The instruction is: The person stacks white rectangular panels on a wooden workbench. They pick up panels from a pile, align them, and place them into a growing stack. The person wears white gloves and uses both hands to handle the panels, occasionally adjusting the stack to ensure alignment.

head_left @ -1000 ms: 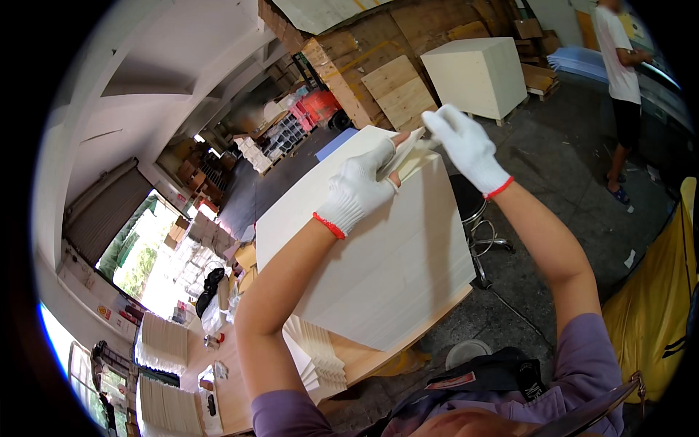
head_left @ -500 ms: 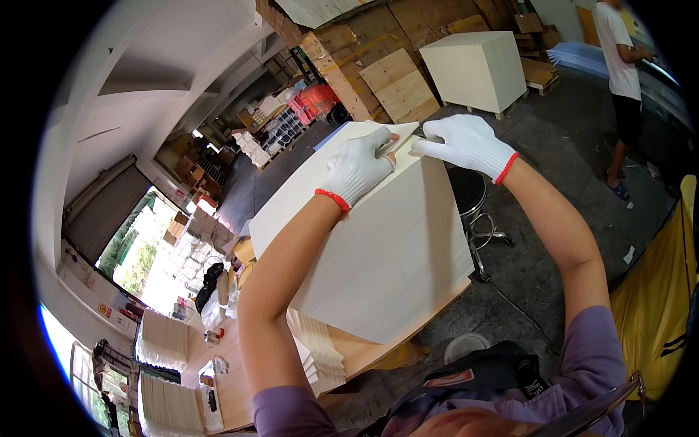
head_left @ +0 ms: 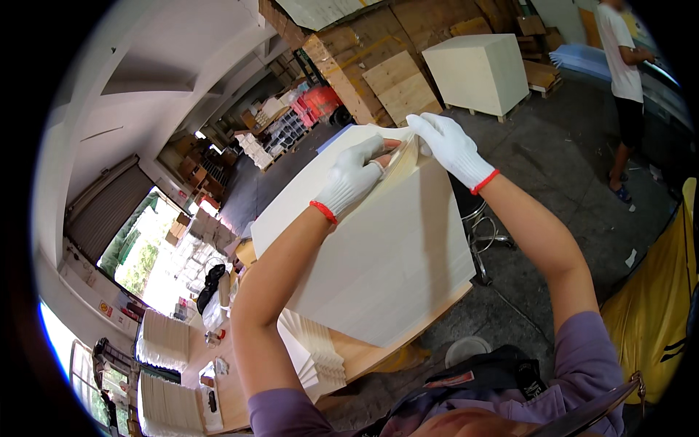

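Note:
A tall block of large off-white sheets [head_left: 378,247], paper or thin board, stands on the wooden table in front of me. My left hand [head_left: 353,175], in a white knit glove with bare fingertips and a red cuff, rests on its top, thumb and finger bent at the near edge of the upper sheets. Across from it, my right hand [head_left: 445,146], gloved alike, pinches the far right corner of some sheets. Between the hands these sheets bow upward, leaving a gap above the rest of the block. The undersides of my right fingers are hidden.
Fanned sheets [head_left: 313,357] lie beside the block on the wooden table [head_left: 382,342]; more stacks [head_left: 164,339] stand left. A black stool [head_left: 473,211] is close behind the block. Beyond are a pallet stack [head_left: 477,73], a red forklift [head_left: 320,102] and a person [head_left: 622,65] at right.
My right hand has moved left to the corner and closed on the sheets there. The upper sheets now bow up more, and my left hand has shifted slightly left.

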{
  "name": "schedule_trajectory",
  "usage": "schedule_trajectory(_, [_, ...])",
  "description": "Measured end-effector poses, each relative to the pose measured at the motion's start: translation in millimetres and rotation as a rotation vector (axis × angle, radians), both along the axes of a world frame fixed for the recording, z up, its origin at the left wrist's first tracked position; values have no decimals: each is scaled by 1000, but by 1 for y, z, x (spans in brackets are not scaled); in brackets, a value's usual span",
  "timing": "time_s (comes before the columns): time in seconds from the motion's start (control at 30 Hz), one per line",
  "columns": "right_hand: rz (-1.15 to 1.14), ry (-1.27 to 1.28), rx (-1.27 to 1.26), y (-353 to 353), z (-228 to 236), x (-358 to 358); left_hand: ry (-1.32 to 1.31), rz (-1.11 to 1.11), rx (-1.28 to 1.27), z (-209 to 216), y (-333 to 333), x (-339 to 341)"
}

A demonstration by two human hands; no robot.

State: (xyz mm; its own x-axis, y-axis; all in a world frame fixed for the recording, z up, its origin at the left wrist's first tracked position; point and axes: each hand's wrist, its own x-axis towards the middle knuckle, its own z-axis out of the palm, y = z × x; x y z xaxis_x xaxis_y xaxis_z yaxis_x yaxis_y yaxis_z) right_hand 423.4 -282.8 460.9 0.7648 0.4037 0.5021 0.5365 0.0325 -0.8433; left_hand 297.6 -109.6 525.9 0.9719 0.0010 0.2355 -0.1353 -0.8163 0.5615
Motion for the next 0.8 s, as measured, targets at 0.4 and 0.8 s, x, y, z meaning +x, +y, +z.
schedule_trajectory(0.4, [-39,-72,148,11,-23,13,24,-62,-111,-5,0,4])
schedule_trajectory(0.8, [-59,-68,114,9,-22,14,-24,-14,42,-9,-1,9])
